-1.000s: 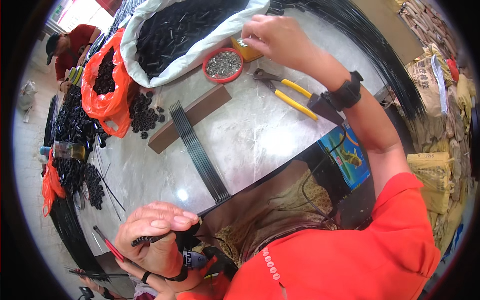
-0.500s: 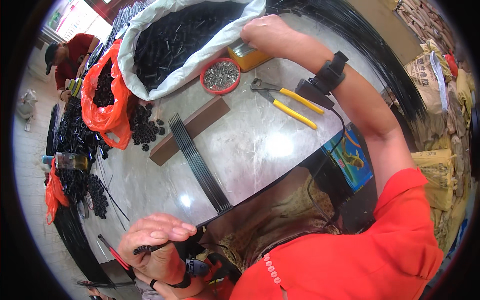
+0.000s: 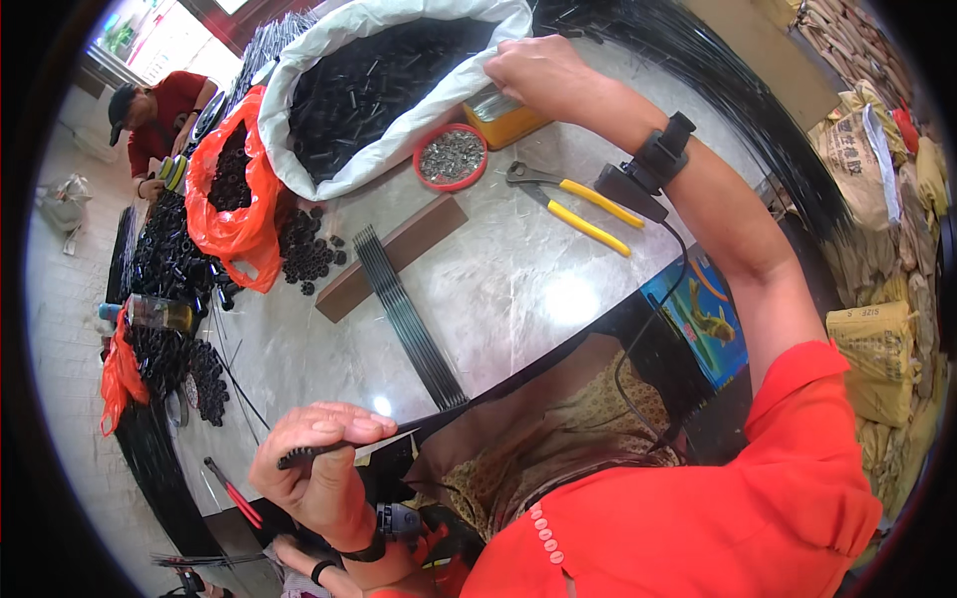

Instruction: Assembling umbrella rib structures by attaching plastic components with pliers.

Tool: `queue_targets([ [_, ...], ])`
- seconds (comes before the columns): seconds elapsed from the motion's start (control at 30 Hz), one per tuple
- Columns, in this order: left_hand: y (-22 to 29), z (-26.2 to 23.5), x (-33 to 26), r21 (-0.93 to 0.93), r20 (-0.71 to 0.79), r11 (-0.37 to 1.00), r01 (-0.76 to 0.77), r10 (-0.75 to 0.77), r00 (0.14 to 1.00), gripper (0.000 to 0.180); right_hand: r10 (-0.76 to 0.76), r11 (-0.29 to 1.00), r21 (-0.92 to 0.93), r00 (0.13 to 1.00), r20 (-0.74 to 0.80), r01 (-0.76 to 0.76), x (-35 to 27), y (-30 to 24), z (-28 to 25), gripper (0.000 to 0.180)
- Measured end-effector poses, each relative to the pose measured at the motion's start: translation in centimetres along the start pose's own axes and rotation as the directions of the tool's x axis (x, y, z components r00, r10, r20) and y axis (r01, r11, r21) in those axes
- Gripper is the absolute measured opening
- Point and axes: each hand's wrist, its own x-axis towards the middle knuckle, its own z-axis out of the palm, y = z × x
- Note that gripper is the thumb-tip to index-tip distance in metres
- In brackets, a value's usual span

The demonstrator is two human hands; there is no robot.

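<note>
My left hand (image 3: 321, 460) is closed on a thin black rod (image 3: 399, 431) with a ribbed tip, held near the table's front edge. My right hand (image 3: 538, 68) reaches far back and rests its fingers at the rim of a big white sack (image 3: 439, 90) full of short black tubes (image 3: 369, 80). A yellow container (image 3: 503, 118) stands just under that hand; whether the fingers hold anything is hidden. A black strap device (image 3: 648, 169) sits on my right wrist with a cable running down.
A red bowl of small metal pieces (image 3: 451, 156), yellow-handled pliers (image 3: 578, 204), a brown wooden block (image 3: 389, 257) and a bundle of black rods (image 3: 409, 319) lie on the marble table (image 3: 518, 289). An orange bag (image 3: 234, 199) of black parts lies left. Another person (image 3: 159, 110) works at the far left.
My right hand moved from beside the red bowl up to the white sack's rim. My left hand with the rod shifted slightly; the view tilted a little.
</note>
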Motion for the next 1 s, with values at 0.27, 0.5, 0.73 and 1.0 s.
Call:
queue_targets([
  [0.27,1.3,0.1,-0.9,-0.133,-0.064,0.987,0.095,-0.104,0.993,0.014,-0.022,0.999,0.041,0.984,-0.178,0.030,-1.2,-1.2,-0.6,0.007],
  [0.5,1.5,-0.3,-0.4,-0.196,0.016,0.953,0.229,-0.231,0.973,0.017,-0.042,0.976,0.192,0.959,-0.279,0.099,-2.2,-4.7,-5.3,0.006],
  [0.73,0.8,-0.1,0.1,-0.201,0.025,0.961,0.192,-0.190,0.981,0.021,-0.020,0.569,0.813,0.990,-0.137,0.124,-5.4,-12.2,-14.6,0.007],
  [1.0,0.3,-0.3,0.0,-0.242,0.020,0.956,0.166,-0.167,0.986,0.022,-0.213,0.413,0.867,0.955,-0.207,0.280,-7.9,-16.6,-18.7,0.004],
])
